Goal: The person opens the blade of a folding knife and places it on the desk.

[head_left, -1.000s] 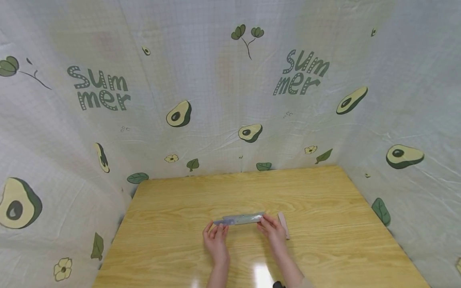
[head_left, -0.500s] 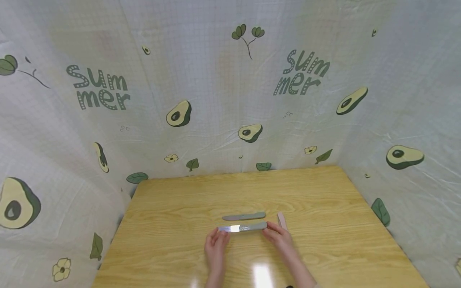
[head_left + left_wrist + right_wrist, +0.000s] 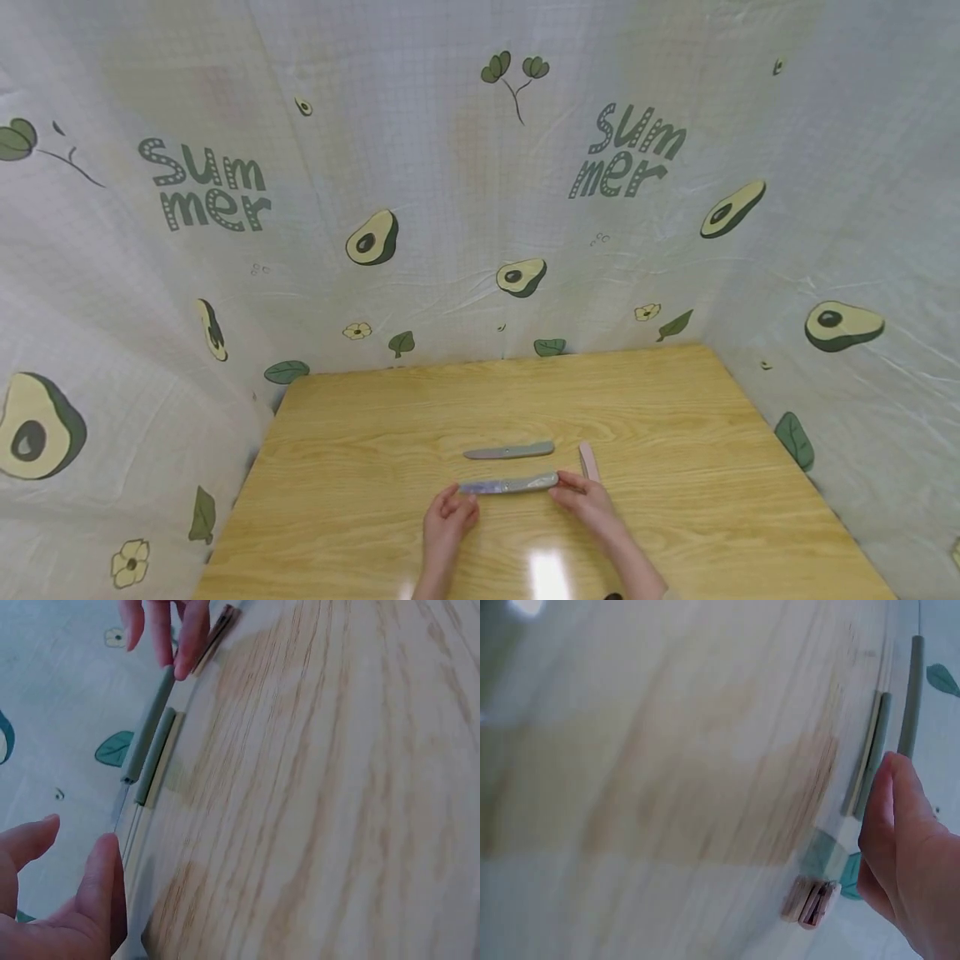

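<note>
A: What's diff vs 1 sec ago?
B: Held knife (image 3: 531, 482) is sitting lower in the head view, clearing the other knife (image 3: 519, 451), which is now showing in full.
A: & hands?
B: Both following. L hand (image 3: 448, 518) is sitting lower, fingers covering less of the blade (image 3: 483, 487). R hand (image 3: 590, 502) is dropping too, now hiding the near end of the pink item (image 3: 588, 460).
A: Anything since ½ sec ago?
B: Yep, bright glare's leaving the blade; it's looking bluish now.

Left hand (image 3: 446, 520), fingertips (image 3: 103, 859) apart; right hand (image 3: 588, 500) pinching, forearm (image 3: 632, 557) slanted inward.
</note>
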`<state>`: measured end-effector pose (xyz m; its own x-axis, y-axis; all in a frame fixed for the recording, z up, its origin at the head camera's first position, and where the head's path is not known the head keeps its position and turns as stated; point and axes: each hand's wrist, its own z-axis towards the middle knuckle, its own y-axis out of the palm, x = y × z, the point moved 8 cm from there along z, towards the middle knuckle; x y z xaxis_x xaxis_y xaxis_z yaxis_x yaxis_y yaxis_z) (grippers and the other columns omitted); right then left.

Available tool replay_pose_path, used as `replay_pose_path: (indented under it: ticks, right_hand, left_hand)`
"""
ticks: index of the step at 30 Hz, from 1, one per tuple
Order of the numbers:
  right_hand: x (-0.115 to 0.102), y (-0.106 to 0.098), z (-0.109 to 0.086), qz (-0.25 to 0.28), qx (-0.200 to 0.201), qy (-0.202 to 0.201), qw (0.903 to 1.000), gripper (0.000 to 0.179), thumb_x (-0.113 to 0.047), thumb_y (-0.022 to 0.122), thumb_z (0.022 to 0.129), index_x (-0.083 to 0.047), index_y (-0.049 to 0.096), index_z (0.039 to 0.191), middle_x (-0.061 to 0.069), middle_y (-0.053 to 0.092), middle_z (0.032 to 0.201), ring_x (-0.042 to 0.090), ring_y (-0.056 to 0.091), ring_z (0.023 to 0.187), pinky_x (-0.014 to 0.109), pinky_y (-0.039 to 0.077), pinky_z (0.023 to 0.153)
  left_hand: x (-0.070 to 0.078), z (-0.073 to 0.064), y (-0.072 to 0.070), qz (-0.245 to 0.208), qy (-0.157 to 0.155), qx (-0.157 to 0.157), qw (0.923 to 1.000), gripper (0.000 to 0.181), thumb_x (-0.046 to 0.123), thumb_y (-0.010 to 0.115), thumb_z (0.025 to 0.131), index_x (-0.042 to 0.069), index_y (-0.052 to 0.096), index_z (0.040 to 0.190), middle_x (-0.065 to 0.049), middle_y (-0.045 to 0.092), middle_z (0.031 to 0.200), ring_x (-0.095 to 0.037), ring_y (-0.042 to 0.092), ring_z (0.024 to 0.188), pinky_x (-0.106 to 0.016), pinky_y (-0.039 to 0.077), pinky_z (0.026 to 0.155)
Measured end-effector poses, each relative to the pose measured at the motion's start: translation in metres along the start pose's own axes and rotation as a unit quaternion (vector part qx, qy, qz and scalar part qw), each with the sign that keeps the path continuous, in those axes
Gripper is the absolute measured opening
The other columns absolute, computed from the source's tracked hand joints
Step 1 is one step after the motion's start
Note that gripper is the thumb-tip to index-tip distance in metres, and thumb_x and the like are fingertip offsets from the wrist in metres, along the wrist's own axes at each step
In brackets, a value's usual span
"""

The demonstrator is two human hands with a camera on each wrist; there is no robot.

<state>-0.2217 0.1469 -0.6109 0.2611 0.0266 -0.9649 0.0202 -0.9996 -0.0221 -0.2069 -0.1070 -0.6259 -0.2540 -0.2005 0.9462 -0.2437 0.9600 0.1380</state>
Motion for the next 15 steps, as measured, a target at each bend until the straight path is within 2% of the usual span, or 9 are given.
replay_pose_path:
  ticks: [3, 6, 15]
  right_hand:
    - [-0.0001, 0.0001, 0.0002, -0.025, -0.013, 0.001, 0.9996, 0.058, -0.008, 0.068, 0.088, 0.02, 0.043, 0.132, 0.034, 0.05, 0.132, 0.039, 0.054, 0.119, 0.042, 0.051, 0.1]
    - [0.0003, 0.0013, 0.0007, -0.03, -0.029, 0.005, 0.9991, 0.061, -0.008, 0.068, 0.088, 0.021, 0.041, 0.134, 0.035, 0.048, 0.133, 0.039, 0.054, 0.119, 0.043, 0.051, 0.099]
    - [0.0031, 0.0022, 0.004, -0.018, -0.03, 0.015, 0.9993, 0.061, -0.001, 0.068, 0.084, 0.025, 0.039, 0.13, 0.034, 0.052, 0.125, 0.022, 0.061, 0.099, 0.033, 0.058, 0.087]
  left_hand:
    - [-0.0003, 0.0008, 0.0004, 0.019, -0.011, -0.016, 0.9996, 0.067, 0.003, 0.069, 0.087, -0.018, 0.032, 0.139, -0.008, 0.063, 0.087, -0.021, 0.069, 0.086, -0.029, 0.06, 0.08]
    - [0.0006, 0.0013, 0.0007, 0.035, -0.011, -0.027, 0.9989, 0.068, 0.002, 0.069, 0.087, -0.02, 0.031, 0.139, -0.009, 0.065, 0.087, -0.023, 0.069, 0.085, -0.03, 0.06, 0.079]
    - [0.0014, 0.0032, 0.0033, 0.053, -0.022, -0.058, 0.9967, 0.073, 0.003, 0.069, 0.088, -0.023, 0.025, 0.139, -0.012, 0.065, 0.089, -0.023, 0.07, 0.082, -0.031, 0.061, 0.078]
